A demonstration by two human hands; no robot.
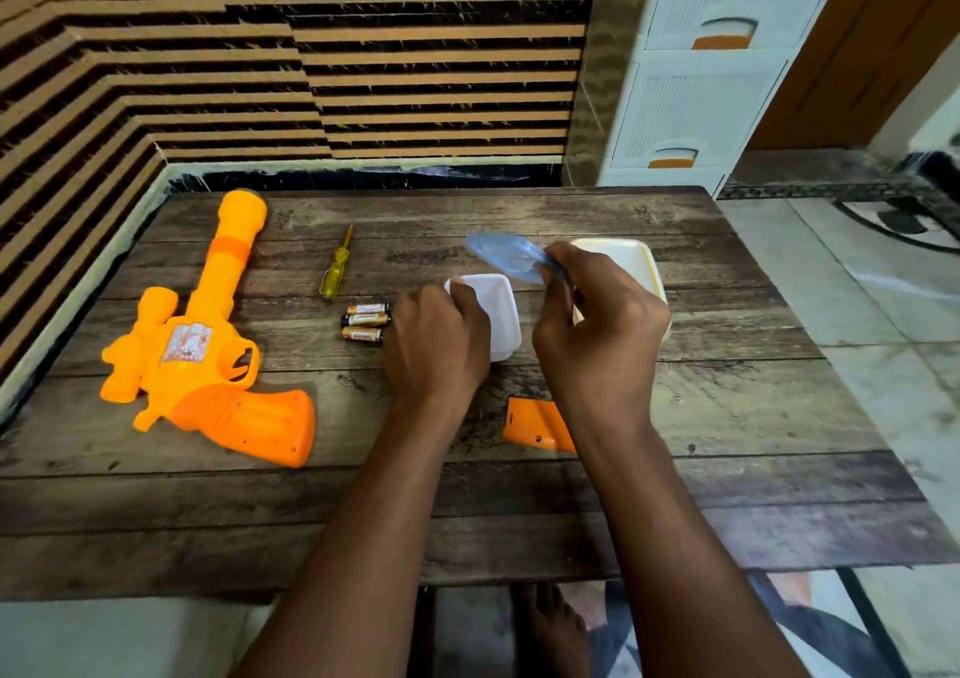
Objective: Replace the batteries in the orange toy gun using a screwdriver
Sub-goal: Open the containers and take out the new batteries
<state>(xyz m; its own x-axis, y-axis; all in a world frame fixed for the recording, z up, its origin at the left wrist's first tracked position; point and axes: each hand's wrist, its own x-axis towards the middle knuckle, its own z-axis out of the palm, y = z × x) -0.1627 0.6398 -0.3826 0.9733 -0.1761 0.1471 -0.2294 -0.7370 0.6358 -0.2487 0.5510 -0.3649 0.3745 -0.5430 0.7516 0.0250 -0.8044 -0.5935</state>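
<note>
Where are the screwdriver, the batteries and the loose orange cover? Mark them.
screwdriver (335, 274), head view, on its yellow handle.
batteries (365, 320), head view, on the middle of three.
loose orange cover (535, 423), head view, on its visible face.

toy gun (208, 360): bright orange, darker orange grip, a white and red sticker on its side
screwdriver (336, 266): see-through yellow handle
batteries (365, 322): three, black and gold with orange
loose cover (537, 425): orange
small box (493, 308): white
big box (631, 261): cream white
lid (506, 256): see-through blue
tabletop (519, 511): dark brown wood planks, grey worn patches
wall (363, 53): tan and black stripes
drawers (696, 79): white with orange in the handles
floor (883, 339): pale tiles with grey streaks
</note>
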